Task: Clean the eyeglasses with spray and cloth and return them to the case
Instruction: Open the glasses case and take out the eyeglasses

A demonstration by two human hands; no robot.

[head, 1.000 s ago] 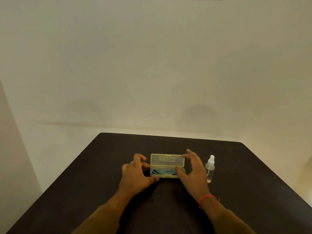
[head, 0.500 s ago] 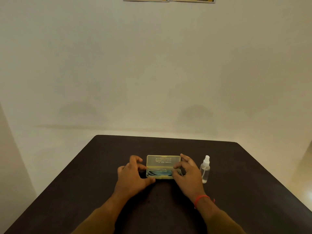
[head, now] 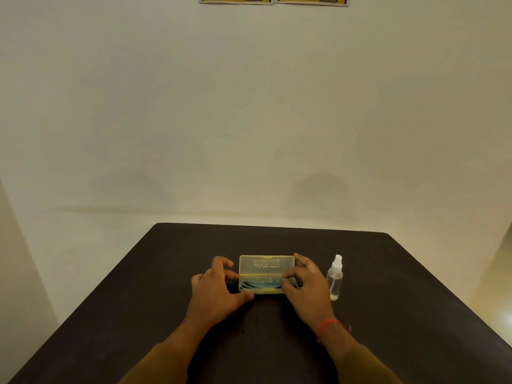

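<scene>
A translucent yellow eyeglass case (head: pixel 266 266) lies open mid-table, its lid standing upright. Inside the tray I see dark eyeglasses (head: pixel 250 285) on a blue cloth (head: pixel 267 286). My left hand (head: pixel 217 288) grips the case's left end, thumb against the front wall and fingers curled at the side. My right hand (head: pixel 306 284) covers the right end, index finger by the lid's corner, thumb and other fingers bent into the tray; whether they pinch anything is hidden. A clear spray bottle (head: pixel 335 278) with a white nozzle stands upright just right of that hand.
The dark table (head: pixel 401 314) has its far edge close behind the case and a plain wall beyond. Bare tabletop lies to the left, to the right past the bottle, and in front between my forearms. A red thread circles my right wrist.
My right hand has come down from the lid's top edge to the right end of the tray. The lid stays upright. My left hand has kept its hold on the left end.
</scene>
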